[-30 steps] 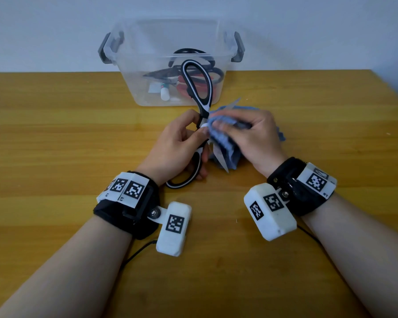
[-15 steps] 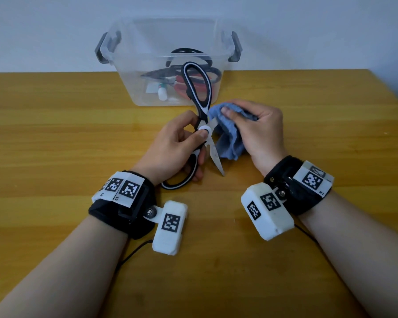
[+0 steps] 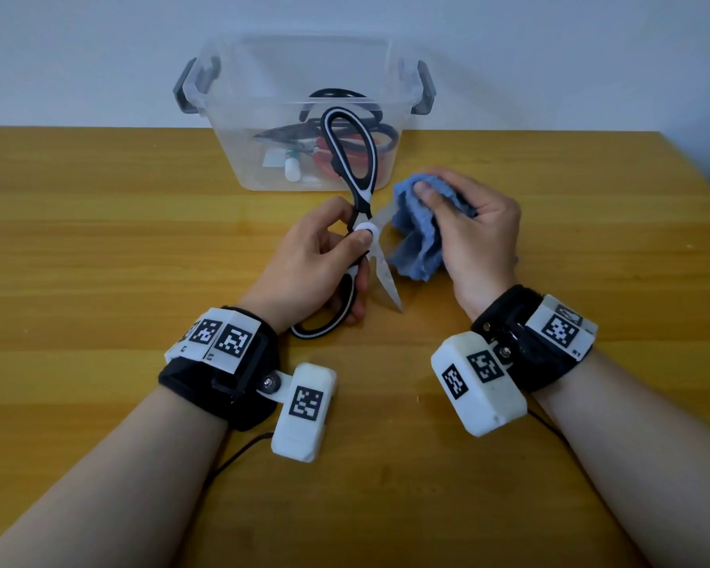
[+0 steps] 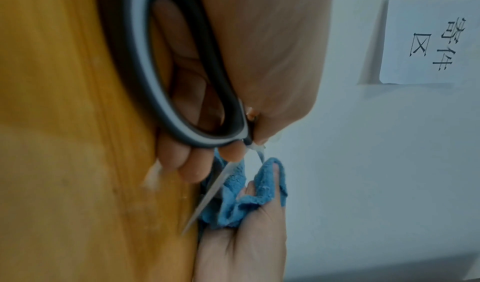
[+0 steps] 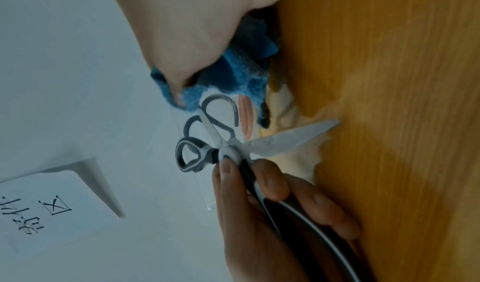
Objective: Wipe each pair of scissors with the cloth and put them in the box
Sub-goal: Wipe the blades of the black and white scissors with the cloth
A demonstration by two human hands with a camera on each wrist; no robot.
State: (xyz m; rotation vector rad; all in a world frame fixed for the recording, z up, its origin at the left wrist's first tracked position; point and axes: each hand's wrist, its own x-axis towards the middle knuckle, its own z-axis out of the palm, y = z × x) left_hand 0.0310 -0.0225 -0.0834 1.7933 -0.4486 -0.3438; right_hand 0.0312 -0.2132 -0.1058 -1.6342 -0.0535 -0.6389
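Black-and-white scissors (image 3: 355, 186) (image 4: 166, 64) (image 5: 272, 144) stand spread wide over the wooden table, one handle up, one blade tip (image 3: 396, 303) down near the table. My left hand (image 3: 320, 264) grips the lower handle, thumb on the white pivot. My right hand (image 3: 468, 231) grips a bunched blue cloth (image 3: 417, 239) (image 4: 233, 202) (image 5: 233, 75) wrapped round the far end of the upper blade. The clear plastic box (image 3: 304, 67) stands behind, with several scissors (image 3: 345, 145) lying inside.
The box has grey latches (image 3: 183, 90) at both ends and holds a small white bottle (image 3: 292, 168). A white wall rises right behind the table's far edge; a paper sign (image 4: 428, 38) hangs on it. The table's right edge (image 3: 706, 190) lies close by.
My right hand slid the cloth up and to the right along the upper blade toward its tip. The lower blade, earlier partly covered, is now bare. The left hand barely moved.
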